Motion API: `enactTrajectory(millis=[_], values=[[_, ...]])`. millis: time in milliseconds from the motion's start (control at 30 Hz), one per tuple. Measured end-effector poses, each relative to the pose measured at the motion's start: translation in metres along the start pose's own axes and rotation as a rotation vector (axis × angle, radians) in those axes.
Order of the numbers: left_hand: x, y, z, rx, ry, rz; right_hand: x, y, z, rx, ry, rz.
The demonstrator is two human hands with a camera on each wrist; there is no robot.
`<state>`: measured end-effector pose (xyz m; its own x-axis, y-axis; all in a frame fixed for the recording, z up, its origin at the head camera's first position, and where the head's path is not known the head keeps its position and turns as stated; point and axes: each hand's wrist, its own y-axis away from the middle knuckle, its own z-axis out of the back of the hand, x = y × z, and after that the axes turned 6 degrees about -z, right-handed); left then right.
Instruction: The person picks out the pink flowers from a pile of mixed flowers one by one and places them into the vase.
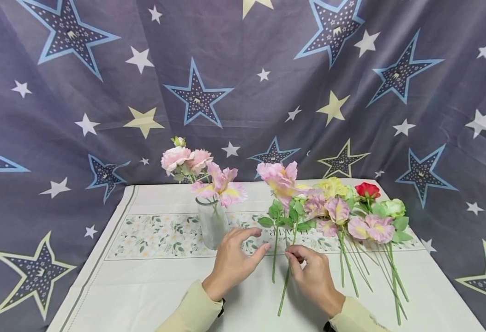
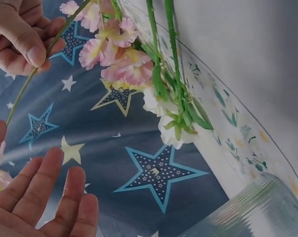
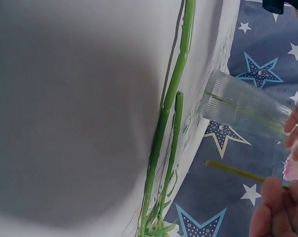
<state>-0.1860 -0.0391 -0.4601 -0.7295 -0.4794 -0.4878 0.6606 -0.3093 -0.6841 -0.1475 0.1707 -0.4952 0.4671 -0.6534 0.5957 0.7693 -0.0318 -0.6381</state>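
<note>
In the head view, the right hand [image 1: 315,275] pinches the thin green stem of a pink-and-yellow artificial iris [image 1: 282,180], whose ruffled bloom stands beyond the fingertips, while the left hand [image 1: 233,259] holds nothing, thumb and fingers spread apart. Just beyond the left hand stands a clear ribbed vase [image 1: 212,227] with pale pink blooms [image 1: 176,159] and another iris [image 1: 222,185]. To the right of the right hand lie loose stems, among them a red fabric rose [image 1: 367,190]. Under both hands the bench [image 1: 122,295] wears a white cloth, crossed ahead of them by a floral printed band [image 1: 151,235]; behind it hangs a creased purple-grey curtain [image 1: 226,39] patterned with blue-edged, white and yellow stars. In the left wrist view, the right hand's thumb and fingers press on the stem, above the left hand's extended fingers. In the right wrist view, a broad shadow darkens the white cloth, and the vase shows near the left hand's fingers.
</note>
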Motion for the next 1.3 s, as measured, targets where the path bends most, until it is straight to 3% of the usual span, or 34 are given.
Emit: enactTrajectory(millis=[233,733,1067,1300], values=[[-0.003,-0.006,-0.003,-0.022,0.023,-0.008,0.003,0.004,-0.005,0.015,-0.010,0.019],[-0.010,-0.019,-0.007,-0.134,0.105,-0.091,0.008,0.009,-0.010,0.040,-0.047,0.045],[-0.012,-0.027,-0.009,-0.246,0.159,-0.194,0.009,0.014,-0.013,0.083,-0.062,0.057],[-0.013,-0.029,-0.007,-0.266,0.180,-0.229,0.009,0.014,-0.013,0.092,-0.068,0.068]])
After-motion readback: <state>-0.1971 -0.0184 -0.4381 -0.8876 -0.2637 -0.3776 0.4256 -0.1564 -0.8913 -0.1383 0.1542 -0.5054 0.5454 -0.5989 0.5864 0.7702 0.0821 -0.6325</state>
